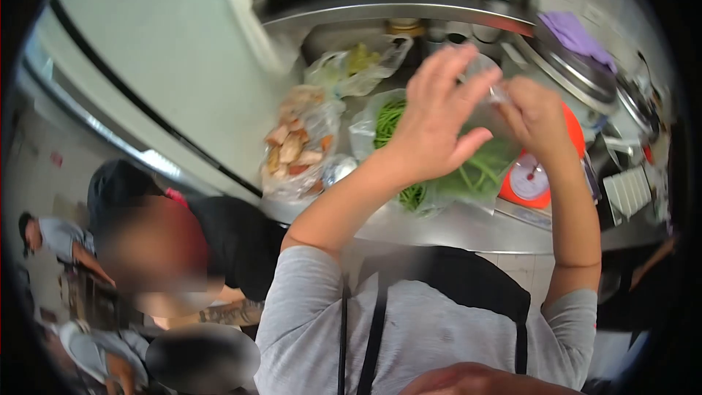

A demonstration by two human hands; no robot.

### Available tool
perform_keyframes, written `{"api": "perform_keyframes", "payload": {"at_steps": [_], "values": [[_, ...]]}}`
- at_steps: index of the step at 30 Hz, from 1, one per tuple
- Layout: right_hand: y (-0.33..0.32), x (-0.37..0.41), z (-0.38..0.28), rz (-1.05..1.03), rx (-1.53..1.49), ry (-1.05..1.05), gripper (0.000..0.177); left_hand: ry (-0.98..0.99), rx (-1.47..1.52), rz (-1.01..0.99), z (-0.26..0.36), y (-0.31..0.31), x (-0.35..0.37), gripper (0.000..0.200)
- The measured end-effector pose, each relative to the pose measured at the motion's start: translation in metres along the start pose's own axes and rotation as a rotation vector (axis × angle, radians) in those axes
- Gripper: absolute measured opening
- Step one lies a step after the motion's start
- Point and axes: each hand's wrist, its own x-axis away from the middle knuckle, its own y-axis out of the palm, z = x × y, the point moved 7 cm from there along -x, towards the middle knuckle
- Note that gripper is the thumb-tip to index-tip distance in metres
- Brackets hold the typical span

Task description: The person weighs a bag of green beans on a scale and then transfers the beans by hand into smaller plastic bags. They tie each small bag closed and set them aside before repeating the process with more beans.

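Observation:
A clear plastic bag (491,143) with green beans (479,174) in its lower part hangs upright over the counter. My right hand (537,113) is closed on the bag's gathered top. To its left, my left hand (436,113) is raised with fingers spread, slightly blurred; it seems to hold nothing. Behind my left forearm, more green beans (390,121) lie in another open plastic bag on the steel counter. An orange kitchen scale (530,179) with a round dial stands below my right hand, partly covered by my forearm.
Left on the counter are a bag of brownish-orange chunks (294,148) and a bag with yellow-green contents (358,62). A purple cloth (578,40) lies on a metal lid (570,69) at the right. A co-worker in a dark cap (124,183) stands close on my left.

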Motion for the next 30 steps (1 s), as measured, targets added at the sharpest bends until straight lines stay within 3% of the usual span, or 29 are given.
{"api": "perform_keyframes", "payload": {"at_steps": [4,8,14,19,24,27,30], "values": [[0.046,0.001,-0.019,-0.129,-0.096,-0.018,0.014,-0.174,0.107,-0.138,-0.036,0.004,0.03,0.026],[0.058,-0.006,-0.023,-0.055,-0.277,-0.005,0.014,-0.285,0.105,-0.198,-0.059,-0.006,0.055,0.012],[0.112,0.029,-0.012,-0.395,-0.337,0.009,0.012,-0.251,0.071,-0.363,-0.081,0.021,0.094,0.008],[0.133,0.049,-0.008,-0.519,-0.176,-0.033,0.01,-0.249,0.074,-0.427,-0.094,0.025,0.099,0.007],[0.163,0.072,0.026,-0.757,0.047,0.107,0.009,-0.218,0.021,-0.624,-0.103,0.021,0.114,0.01],[0.144,0.05,0.024,-0.669,-0.005,0.025,0.009,-0.149,-0.063,-0.765,-0.116,0.011,0.128,0.012],[0.116,0.021,0.003,-0.573,0.03,-0.073,0.01,-0.11,-0.197,-0.733,-0.109,-0.015,0.104,0.014]]}}
